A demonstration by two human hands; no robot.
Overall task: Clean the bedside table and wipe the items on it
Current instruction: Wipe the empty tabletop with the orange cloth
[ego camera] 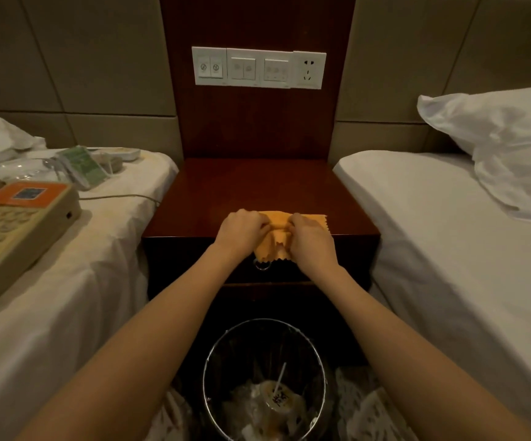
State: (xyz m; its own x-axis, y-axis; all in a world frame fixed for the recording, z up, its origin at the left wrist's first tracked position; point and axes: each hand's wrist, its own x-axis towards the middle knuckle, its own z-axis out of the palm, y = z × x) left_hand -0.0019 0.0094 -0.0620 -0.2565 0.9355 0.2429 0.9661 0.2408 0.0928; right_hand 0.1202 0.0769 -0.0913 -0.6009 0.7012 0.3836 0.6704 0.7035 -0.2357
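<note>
Cloth (273,246) is sitting at the front edge of the bedside table (257,186): orange, thin, zigzag-cut edges. Part is lying flat on the top, and the rest is hanging crumpled over the front edge toward the drawer's metal ring pull (262,266).

I'm seeing both hands on it. Left hand (241,232) is gripping the left side, fingers curled into the fabric. Right hand (313,241) is pinching the right side the same way. Hands are sitting close together, fabric bunching between them.

Table top is showing dark red-brown glossy wood, flat and square-edged, with a matching wood back panel rising behind. White plastic switch panel (257,68) is sitting on that panel: rectangular plates in a row, socket at the right end.

Items are lying off the table, on the left bed (66,297):
- beige plastic telephone (12,227), round keys, orange label, cord (120,196) trailing toward the table
- clear glass piece (25,168)
- green card in a clear stand (81,165), lying tilted

Both beds are showing smooth white sheets. Right bed (448,249) is carrying a soft, wrinkled white pillow (496,144).

Round bin (208,354) with a shiny metal rim and clear liner is standing on the floor just in front of the table, below the forearms, with crumpled wrappers inside.
</note>
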